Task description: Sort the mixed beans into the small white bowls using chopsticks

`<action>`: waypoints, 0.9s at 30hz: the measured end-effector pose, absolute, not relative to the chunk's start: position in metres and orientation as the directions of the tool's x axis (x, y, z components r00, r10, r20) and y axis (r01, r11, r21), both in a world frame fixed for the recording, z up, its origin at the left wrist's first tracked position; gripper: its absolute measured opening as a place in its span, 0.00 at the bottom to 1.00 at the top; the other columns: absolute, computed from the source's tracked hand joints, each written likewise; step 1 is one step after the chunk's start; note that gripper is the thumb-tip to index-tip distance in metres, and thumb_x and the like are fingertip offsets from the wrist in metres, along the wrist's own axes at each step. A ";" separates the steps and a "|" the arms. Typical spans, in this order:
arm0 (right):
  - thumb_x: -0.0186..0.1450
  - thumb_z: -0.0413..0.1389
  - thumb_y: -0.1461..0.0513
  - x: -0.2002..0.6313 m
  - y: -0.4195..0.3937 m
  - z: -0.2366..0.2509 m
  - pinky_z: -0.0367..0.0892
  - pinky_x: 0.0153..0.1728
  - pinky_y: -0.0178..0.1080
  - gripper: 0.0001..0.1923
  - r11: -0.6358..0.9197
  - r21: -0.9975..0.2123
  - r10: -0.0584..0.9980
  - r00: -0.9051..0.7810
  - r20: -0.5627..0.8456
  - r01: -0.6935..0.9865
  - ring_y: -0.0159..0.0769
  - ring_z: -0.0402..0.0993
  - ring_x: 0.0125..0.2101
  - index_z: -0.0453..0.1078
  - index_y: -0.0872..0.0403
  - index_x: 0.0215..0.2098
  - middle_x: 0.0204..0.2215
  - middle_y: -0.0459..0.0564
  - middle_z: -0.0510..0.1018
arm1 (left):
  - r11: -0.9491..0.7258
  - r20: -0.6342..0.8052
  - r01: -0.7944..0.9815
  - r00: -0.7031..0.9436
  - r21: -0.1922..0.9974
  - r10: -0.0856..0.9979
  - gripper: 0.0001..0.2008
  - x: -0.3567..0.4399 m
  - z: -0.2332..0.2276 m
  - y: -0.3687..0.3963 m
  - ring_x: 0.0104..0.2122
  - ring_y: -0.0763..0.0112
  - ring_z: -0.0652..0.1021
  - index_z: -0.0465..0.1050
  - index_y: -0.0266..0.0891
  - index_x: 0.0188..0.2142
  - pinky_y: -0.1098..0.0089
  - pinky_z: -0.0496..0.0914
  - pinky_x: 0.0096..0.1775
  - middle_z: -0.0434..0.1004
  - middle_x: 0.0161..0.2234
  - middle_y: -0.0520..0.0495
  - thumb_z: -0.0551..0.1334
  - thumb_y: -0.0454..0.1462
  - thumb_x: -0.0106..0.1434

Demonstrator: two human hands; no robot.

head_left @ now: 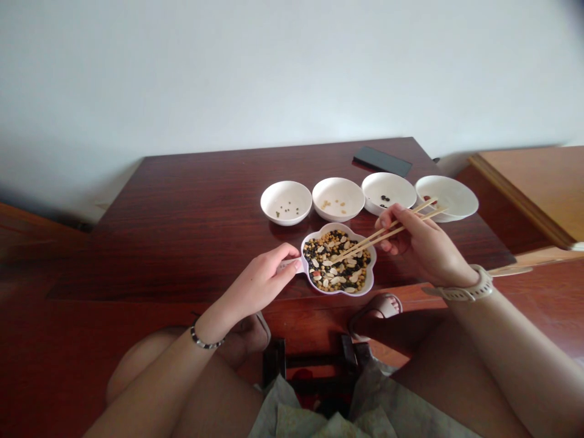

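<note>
— Dark wooden table [191,201] against a pale wall; what's on it?

— I see four white bowls [286,202] in a row, a black phone [382,161] behind them, and a flower-shaped dish [370,281] of mixed beans near the front edge.

— And the hands?

— My right hand [422,243] is closed on a pair of chopsticks [387,232] — tips down among the beans. My left hand [264,280] pinches the dish's small handle, steadying it.
</note>
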State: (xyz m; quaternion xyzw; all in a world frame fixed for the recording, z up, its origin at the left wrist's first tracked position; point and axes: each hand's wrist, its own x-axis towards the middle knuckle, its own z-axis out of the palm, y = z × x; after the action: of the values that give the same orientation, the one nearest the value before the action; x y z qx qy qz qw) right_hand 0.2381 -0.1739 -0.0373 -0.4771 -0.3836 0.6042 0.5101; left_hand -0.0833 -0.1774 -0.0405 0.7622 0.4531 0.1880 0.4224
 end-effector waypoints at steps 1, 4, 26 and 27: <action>0.75 0.58 0.51 0.240 -0.174 -0.037 0.68 0.22 0.30 0.18 -0.181 -0.949 0.983 -0.027 -0.180 -0.258 0.27 0.70 0.24 0.73 0.54 0.32 0.30 0.47 0.73 | -0.231 -0.098 0.531 0.520 0.815 0.848 0.13 -0.083 -0.041 -0.177 0.41 0.66 0.81 0.75 0.43 0.47 0.67 0.70 0.44 0.84 0.44 0.50 0.56 0.47 0.79; 0.76 0.57 0.52 0.244 -0.174 -0.034 0.68 0.22 0.30 0.18 -0.162 -0.953 0.987 -0.033 -0.159 -0.257 0.27 0.70 0.24 0.73 0.54 0.32 0.30 0.47 0.72 | -0.222 -0.104 0.528 0.519 0.820 0.848 0.13 -0.082 -0.042 -0.177 0.42 0.66 0.81 0.75 0.43 0.47 0.67 0.69 0.45 0.84 0.45 0.51 0.57 0.47 0.79; 0.76 0.57 0.47 0.236 -0.176 -0.040 0.67 0.22 0.31 0.21 -0.189 -0.971 0.979 -0.100 -0.175 -0.147 0.28 0.68 0.21 0.74 0.53 0.33 0.24 0.47 0.74 | -0.211 -0.117 0.528 0.519 0.823 0.847 0.13 -0.080 -0.040 -0.176 0.44 0.65 0.81 0.75 0.44 0.49 0.67 0.70 0.46 0.84 0.47 0.50 0.56 0.47 0.79; 0.76 0.57 0.48 0.236 -0.176 -0.040 0.66 0.22 0.31 0.21 -0.187 -0.971 0.981 -0.090 -0.175 -0.152 0.28 0.68 0.21 0.74 0.53 0.32 0.24 0.47 0.73 | -0.211 -0.117 0.530 0.518 0.821 0.847 0.13 -0.080 -0.041 -0.176 0.44 0.65 0.81 0.75 0.44 0.49 0.67 0.70 0.46 0.84 0.47 0.50 0.56 0.47 0.79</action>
State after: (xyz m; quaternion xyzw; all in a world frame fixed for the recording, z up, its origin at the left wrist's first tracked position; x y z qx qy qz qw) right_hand 0.2356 -0.1764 -0.0395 -0.4825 -0.4294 0.6005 0.4714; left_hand -0.0798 -0.1763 -0.0405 0.7563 0.4553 0.1830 0.4326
